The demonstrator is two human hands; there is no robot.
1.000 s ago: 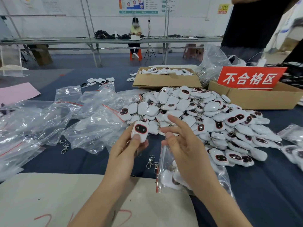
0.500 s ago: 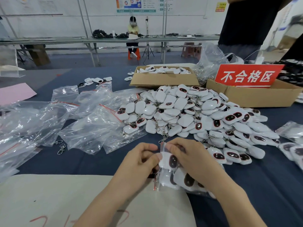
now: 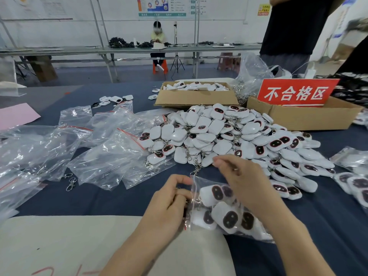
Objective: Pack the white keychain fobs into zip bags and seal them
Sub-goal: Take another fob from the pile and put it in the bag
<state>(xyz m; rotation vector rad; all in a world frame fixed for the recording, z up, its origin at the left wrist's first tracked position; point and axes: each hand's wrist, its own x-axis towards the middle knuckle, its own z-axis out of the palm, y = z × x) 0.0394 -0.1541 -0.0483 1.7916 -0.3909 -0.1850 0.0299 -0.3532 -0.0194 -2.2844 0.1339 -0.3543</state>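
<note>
The bag (image 3: 219, 204) lies on its side at the near edge of the worktop (image 3: 318, 226), partly on a cream board (image 3: 69, 246), with several fobs (image 3: 229, 219) inside. Its red-striped mouth faces left and looks unsealed. The film is thin, limp and slick, so it will sag wherever it is not held. The best hold is probably the stiffer zip strip, pinched at both ends. The fobs look light, hard and smooth, and their metal clips are likely to snag the film or slide out if the mouth tips down.

The left hand (image 3: 169, 204) pinches the bag's mouth edge with curled fingers. The right hand (image 3: 245, 186) lies across the top of the bag, fingertips toward the pile (image 3: 229, 136). Whether it grips anything I cannot tell.

The pile of loose fobs sits just behind the bag. Empty bags (image 3: 103, 156) are strewn to the left and packed bags (image 3: 354, 176) to the right. Behind the pile are two cardboard boxes (image 3: 195, 98), one with a red sign (image 3: 296, 93). A dark cloth covers the worktop. One person (image 3: 294, 26) stands beyond it, and another (image 3: 158, 36) sits at a far bench.
</note>
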